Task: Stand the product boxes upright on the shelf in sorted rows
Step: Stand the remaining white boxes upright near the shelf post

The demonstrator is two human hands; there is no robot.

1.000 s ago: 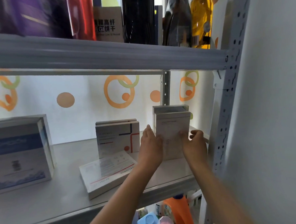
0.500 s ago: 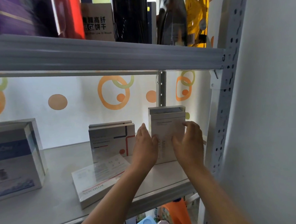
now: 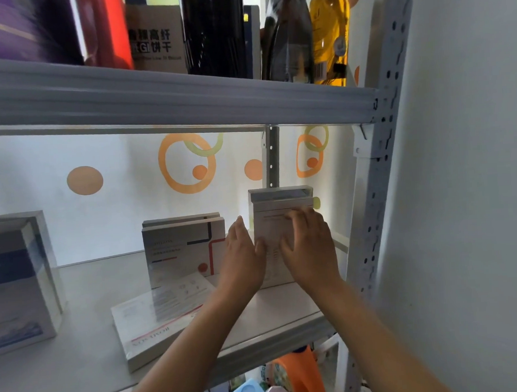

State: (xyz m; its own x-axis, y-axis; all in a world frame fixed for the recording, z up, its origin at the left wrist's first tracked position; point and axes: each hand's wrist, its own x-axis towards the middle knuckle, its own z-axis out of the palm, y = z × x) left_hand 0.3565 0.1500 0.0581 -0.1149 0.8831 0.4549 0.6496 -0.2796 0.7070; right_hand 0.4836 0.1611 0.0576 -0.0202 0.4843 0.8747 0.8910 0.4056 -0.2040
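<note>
A tall white box point(image 3: 272, 222) stands upright at the right end of the grey shelf point(image 3: 80, 370), with a second one right behind it. My left hand point(image 3: 242, 256) rests against its left edge. My right hand point(image 3: 309, 247) lies flat on its front, fingers spread. To the left stand two upright white boxes with red and dark lines point(image 3: 179, 251). In front of them a flat white box point(image 3: 161, 314) lies on its face. A bigger blue-and-white box point(image 3: 16, 286) stands at the far left.
The upper shelf point(image 3: 186, 100) hangs close above, loaded with a yellow bottle point(image 3: 329, 33), dark bottles and cartons. A perforated steel post point(image 3: 379, 189) and a white wall bound the right side. Orange and blue detergent bottles point(image 3: 296, 376) sit below the shelf.
My right hand has moved from the tall box's right edge onto its front face. My left hand stays at the left edge. The view has shifted slightly right.
</note>
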